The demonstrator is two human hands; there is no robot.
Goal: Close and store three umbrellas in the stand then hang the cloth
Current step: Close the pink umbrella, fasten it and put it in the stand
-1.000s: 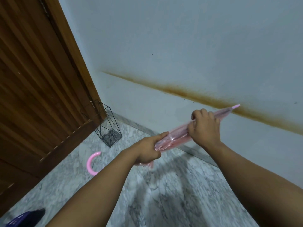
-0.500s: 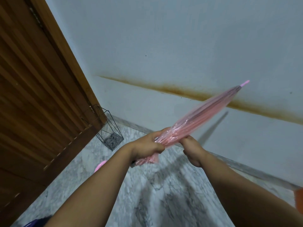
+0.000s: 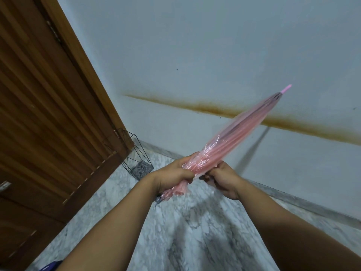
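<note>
A folded, see-through pink umbrella (image 3: 244,132) slants up to the right, its pink tip near the stained wall. My left hand (image 3: 172,174) is closed around the loose lower end of its canopy. My right hand (image 3: 222,178) grips the same bunched end just to the right, underneath. The umbrella's handle is hidden behind my left forearm. A black wire umbrella stand (image 3: 136,155) sits on the marble floor in the corner by the door, with nothing visible in it. No cloth is in view.
A slatted wooden door (image 3: 48,114) fills the left side. A pale wall with a brown stain line (image 3: 214,109) runs behind the umbrella. A dark blue object (image 3: 49,267) peeks in at the bottom left edge.
My right hand has slid down from the upper canopy to the bunched lower end beside my left hand. The umbrella's tip has swung higher. The pink handle has dropped out of sight.
</note>
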